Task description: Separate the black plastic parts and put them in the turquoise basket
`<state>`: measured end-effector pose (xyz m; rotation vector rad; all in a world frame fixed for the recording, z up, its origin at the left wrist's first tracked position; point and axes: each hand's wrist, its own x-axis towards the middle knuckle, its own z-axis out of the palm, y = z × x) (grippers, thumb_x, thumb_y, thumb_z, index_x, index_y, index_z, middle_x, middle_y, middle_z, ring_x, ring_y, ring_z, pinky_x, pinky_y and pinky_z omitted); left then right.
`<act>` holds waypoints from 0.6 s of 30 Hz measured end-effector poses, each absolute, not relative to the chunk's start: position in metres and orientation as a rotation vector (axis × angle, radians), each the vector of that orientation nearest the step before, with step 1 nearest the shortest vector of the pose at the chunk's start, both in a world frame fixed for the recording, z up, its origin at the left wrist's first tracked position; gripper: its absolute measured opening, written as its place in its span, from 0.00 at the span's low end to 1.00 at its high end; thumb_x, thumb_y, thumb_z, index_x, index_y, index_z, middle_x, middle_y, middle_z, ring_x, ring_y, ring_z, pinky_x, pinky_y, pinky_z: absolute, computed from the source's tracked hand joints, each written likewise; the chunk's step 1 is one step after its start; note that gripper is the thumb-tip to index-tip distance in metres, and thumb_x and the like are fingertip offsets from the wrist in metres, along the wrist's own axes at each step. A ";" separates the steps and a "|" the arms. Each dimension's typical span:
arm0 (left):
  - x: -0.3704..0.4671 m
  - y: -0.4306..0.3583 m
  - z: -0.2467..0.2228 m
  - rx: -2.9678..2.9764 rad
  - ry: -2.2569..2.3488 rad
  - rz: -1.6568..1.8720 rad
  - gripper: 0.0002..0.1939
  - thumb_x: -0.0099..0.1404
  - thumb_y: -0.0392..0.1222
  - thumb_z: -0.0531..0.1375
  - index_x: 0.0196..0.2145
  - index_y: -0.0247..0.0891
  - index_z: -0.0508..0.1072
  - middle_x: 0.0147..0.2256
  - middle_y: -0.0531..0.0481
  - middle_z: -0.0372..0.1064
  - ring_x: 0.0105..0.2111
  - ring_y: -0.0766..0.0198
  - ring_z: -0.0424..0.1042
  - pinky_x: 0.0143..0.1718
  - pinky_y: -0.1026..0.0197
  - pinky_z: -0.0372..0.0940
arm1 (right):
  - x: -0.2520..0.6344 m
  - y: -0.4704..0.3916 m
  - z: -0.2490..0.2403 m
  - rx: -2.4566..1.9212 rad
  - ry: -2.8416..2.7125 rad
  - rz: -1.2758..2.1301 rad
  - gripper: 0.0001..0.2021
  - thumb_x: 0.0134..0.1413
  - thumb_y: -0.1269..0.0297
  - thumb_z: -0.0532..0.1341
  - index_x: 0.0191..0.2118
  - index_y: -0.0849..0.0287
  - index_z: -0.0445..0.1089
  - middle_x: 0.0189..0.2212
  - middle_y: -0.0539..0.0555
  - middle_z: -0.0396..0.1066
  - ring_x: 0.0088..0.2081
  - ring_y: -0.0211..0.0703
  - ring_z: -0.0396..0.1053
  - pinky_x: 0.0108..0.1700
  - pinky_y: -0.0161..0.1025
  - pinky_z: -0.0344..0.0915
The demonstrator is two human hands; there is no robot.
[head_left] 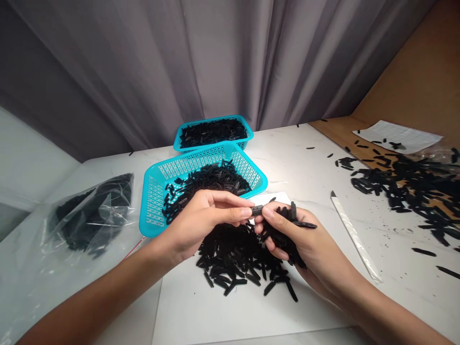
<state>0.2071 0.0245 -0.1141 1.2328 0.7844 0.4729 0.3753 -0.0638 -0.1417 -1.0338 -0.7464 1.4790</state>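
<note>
Between the fingertips of my two hands is one small black strip-shaped piece (256,210), with tiny marks or holes along its face. My left hand (212,208) pinches its left end with thumb and forefinger. The thumb of my right hand (291,230) meets its right end, while the other fingers curl round a bunch of similar black pieces (283,235). Below both hands a loose pile of black pieces (233,258) lies on a white sheet (201,311). Just behind my left hand stands a turquoise basket (151,191), partly filled with the same pieces.
A second turquoise basket (178,139), full of black pieces, stands behind. At left lies a clear plastic bag (97,215) with black contents. To the right are a white-wrapped blade (354,235), many scattered black pieces (406,177) and a paper sheet (409,134). A grey curtain (223,62) hangs behind.
</note>
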 end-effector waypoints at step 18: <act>0.210 0.017 -0.099 1.727 0.864 0.598 0.02 0.60 0.35 0.67 0.31 0.38 0.83 0.32 0.53 0.81 0.35 0.66 0.78 0.39 0.70 0.70 | 0.378 -0.066 -0.138 -1.274 -1.068 1.253 0.15 0.61 0.50 0.62 0.32 0.58 0.71 0.28 0.50 0.67 0.26 0.36 0.63 0.23 0.31 0.59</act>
